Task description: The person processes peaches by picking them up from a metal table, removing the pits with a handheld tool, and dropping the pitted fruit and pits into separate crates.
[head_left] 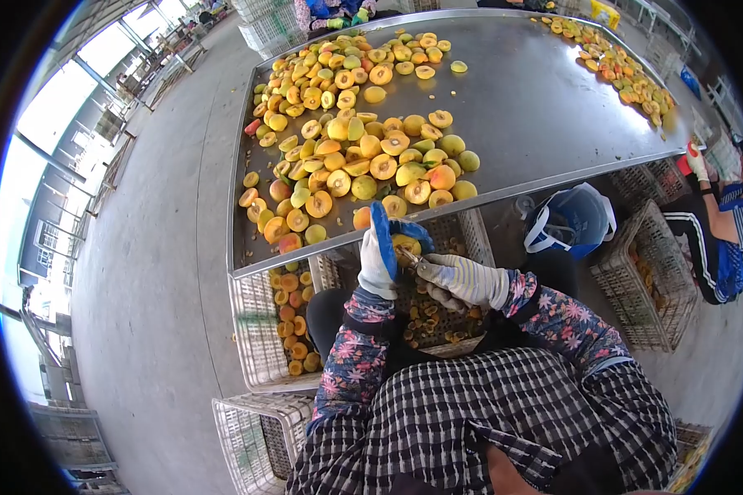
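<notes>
My left hand [378, 257], in a white and blue coated glove, is closed round a yellow peach half [405, 243] just off the near edge of the metal table [545, 107]. My right hand [469, 280], in a striped knit glove, grips a small metal tool [409, 257] whose tip meets the fruit; its exact kind is hidden by the fingers. Beyond my hands lies a pile of halved peaches [363, 161], many with the cut face and brown centre up. Beneath my hands a crate [446, 342] holds small dark scraps.
Left of my knees stands a white crate [256, 338] of peach halves, with another crate [248, 437] nearer me. A blue bucket [582, 219] and a further crate [636, 289] are on the right. Other people sit at the right and far sides, by more peaches [615, 66].
</notes>
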The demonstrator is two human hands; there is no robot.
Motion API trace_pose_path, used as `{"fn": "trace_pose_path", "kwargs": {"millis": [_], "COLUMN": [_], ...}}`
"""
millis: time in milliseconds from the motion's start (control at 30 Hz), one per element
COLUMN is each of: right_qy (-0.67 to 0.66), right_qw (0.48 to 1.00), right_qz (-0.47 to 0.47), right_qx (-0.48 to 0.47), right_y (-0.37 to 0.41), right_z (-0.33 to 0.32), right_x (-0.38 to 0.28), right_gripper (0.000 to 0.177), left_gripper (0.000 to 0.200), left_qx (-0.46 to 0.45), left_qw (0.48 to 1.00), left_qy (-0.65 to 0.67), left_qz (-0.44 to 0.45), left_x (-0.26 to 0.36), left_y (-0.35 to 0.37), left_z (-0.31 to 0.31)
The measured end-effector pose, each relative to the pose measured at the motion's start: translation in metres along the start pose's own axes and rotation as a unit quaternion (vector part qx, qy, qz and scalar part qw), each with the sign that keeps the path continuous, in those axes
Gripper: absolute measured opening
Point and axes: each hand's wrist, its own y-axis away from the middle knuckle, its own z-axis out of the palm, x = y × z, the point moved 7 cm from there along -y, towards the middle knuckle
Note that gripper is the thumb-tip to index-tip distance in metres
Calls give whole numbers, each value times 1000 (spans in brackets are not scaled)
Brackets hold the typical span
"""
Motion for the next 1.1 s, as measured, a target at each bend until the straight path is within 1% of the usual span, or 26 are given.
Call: {"fn": "trace_pose_path", "kwargs": {"millis": [67,133,167,233,267,333,367,467,533,567,667,700,800,833,900,967,1000,1067,1100], "right_qy": [-80,-141,-171,-175,-177,-61,-2,17,-113,-180,-199,-122,-39,-33,33,99,132,106,43], "right_qw": [996,988,982,983,983,997,996,994,993,983,980,992,993,992,958,909,889,928,971], "right_qz": [26,36,41,34,31,-16,-38,-61,-3,26,12,-1,-52,-63,-248,-366,-395,-313,-196], "right_qx": [-34,-53,-62,-42,-30,45,81,89,18,-17,-16,37,100,100,138,174,192,172,130], "right_y": [5,6,6,6,7,3,2,1,8,12,12,12,9,12,-9,-8,-7,-2,9], "right_z": [5,6,8,7,7,1,-2,-5,-3,0,-3,-6,-12,-12,-27,-29,-31,-28,-27], "right_x": [0,4,7,10,12,11,10,10,12,13,14,14,17,16,28,24,25,17,21], "right_gripper": [46,45,45,44,44,44,44,43,41,40,37,37,38,40,41,42,42,43,44], "left_gripper": [68,70,70,70,70,69,68,72,72,71,70,69,67,65,64,62,61,60,60], "left_qx": [-22,-81,-74,-60,-27,37,51,68,20,-4,50,66,81,89,74,67,68,78,88], "left_qw": [999,984,979,968,971,972,958,950,964,968,962,973,932,934,934,932,932,923,916], "left_qy": [-20,108,133,181,168,141,187,209,211,211,215,164,270,267,284,294,295,310,323], "left_qz": [-12,-119,-133,-162,-171,-185,-211,-222,-162,-135,-158,-148,-230,-218,-205,-199,-201,-212,-222], "left_x": [8,13,10,4,-2,-10,-14,-13,-8,-6,-14,-12,-24,-23,-26,-27,-28,-29,-28], "left_y": [-6,-1,-1,2,2,-1,-1,0,-2,-1,-4,-5,-2,-2,-5,-5,-5,-3,2], "left_z": [7,22,22,27,26,25,28,34,38,39,38,38,47,48,50,53,53,55,57]}}
